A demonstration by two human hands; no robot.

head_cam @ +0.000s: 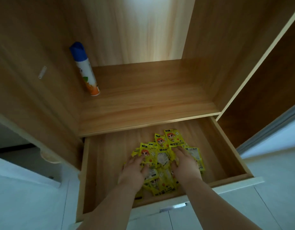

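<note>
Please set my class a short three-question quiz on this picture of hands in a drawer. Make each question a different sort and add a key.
1. True or false: the drawer is pulled open.
2. Where is the spray can?
A. Lying in the drawer
B. Standing on the shelf above the drawer, at its left side
C. Held in one hand
3. Fill the gap: the left hand and the right hand both rest on a pile of ______ packets.

Key: 1 true; 2 B; 3 yellow.
</note>
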